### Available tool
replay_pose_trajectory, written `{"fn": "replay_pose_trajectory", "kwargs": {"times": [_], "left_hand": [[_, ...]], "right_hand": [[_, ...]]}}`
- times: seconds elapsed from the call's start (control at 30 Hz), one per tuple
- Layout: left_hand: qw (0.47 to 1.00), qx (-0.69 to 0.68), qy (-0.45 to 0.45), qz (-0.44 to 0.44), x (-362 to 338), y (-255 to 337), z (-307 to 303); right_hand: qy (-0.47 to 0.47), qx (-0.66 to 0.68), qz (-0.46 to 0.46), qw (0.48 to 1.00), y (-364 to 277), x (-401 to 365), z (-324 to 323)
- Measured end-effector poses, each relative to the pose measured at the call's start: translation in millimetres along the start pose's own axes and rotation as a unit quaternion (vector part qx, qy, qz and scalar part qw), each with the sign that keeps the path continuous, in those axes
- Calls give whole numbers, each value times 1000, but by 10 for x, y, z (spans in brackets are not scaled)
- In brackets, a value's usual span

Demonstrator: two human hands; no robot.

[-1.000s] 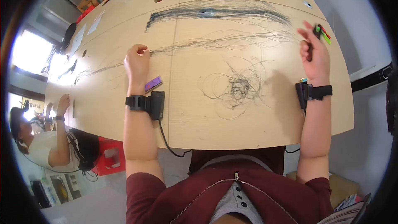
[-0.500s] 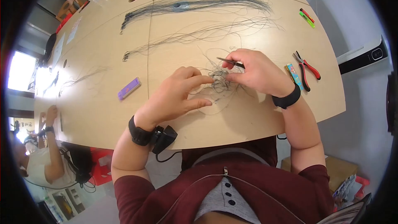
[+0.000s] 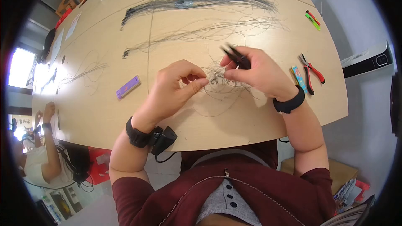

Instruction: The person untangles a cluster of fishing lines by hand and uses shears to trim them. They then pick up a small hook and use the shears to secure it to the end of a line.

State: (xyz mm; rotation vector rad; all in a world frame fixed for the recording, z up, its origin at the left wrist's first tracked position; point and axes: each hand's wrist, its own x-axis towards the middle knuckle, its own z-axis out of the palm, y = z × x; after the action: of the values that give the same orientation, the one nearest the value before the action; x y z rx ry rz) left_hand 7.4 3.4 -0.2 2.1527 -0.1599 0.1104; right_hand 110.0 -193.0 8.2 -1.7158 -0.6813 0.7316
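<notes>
Pale table | dark strand bundle | thinner strand bundle | strand tangle | purple packet | red-handled pliers

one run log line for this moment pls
left hand: pinching at wire tangle | right hand: holding dark tool, tips blurred | pliers: on table

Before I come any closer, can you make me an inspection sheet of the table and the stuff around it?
Surface: pale table, seams showing.
Job's things: tangled strands near both hands; thick bundle and thinner bundle beyond.
Clutter: purple box at left; blue packet and pliers at right.
Hands: right hand holds a dark two-pronged tool; left hand has its fingers at the tangle's edge, grip unclear.
Cables: black cable below the left wrist's device.
Surroundings: another person and red stool at left; cardboard box at right.
</notes>
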Motion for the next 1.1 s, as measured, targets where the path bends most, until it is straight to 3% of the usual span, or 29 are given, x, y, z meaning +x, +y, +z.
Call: {"fn": "replay_pose_trajectory", "kwargs": {"times": [0.07, 0.17, 0.27, 0.37, 0.67, 0.87, 0.97, 1.1], "left_hand": [[999, -30, 41, 10, -18, 44, -24], [989, -5, 98, 113, -28, 81, 7], [980, 38, 105, 167, -59, 113, 47], [979, 51, 115, 163, -66, 153, 84], [993, -99, 68, -9, -59, 131, 127], [954, -275, 25, -118, -63, 70, 136], [951, -282, 21, -127, -70, 116, 85], [976, -199, 42, -74, -85, 145, 37]], "right_hand": [[0, 193, 69, 979, -105, -34, -53], [8, 320, 89, 943, -77, -44, -24], [-1, 407, 97, 908, -56, -41, 76], [-30, 457, 109, 882, -29, -42, 146], [-22, 440, 90, 893, -31, -59, 295], [-11, 418, 89, 904, -33, -61, 332], [13, 402, 86, 912, -60, -67, 287], [24, 255, 63, 965, -58, -62, 134]]}}
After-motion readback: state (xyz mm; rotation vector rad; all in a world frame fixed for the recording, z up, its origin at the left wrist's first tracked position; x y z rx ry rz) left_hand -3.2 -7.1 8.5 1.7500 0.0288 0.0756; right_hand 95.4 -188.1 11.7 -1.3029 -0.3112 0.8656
